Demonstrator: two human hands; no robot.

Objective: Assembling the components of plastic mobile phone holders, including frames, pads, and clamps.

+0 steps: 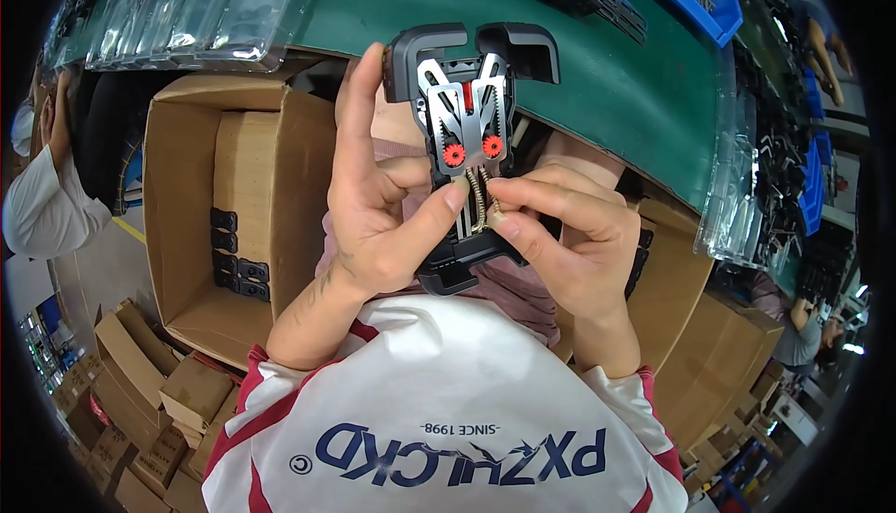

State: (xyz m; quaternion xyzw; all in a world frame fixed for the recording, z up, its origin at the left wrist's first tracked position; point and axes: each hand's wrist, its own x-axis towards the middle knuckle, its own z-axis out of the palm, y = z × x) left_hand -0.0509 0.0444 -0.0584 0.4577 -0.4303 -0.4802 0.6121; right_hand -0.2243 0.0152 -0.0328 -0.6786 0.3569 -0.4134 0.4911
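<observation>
My left hand (pixel 378 219) grips a black phone holder (pixel 431 144) in front of my body, its thumb resting near the middle of the mechanism. Hooked arms stick out at the holder's far end, and its inner side faces up. Two silver metal plates (pixel 455 112) and two small red gears (pixel 454 154) show there. Below the gears lie thin coil springs (pixel 478 200). With thumb and forefinger, my right hand (pixel 588 233) pinches one spring (pixel 494 197) at the holder's right side; the fingertips partly hide it.
A green worktable (pixel 635 130) lies ahead, with clear plastic trays (pixel 201 14) at left and blue bins (pixel 721 20) at far right. An open cardboard box (pixel 173 224) with black parts (pixel 250 275) stands left; another box (pixel 677 298) stands right. Other people work at both sides.
</observation>
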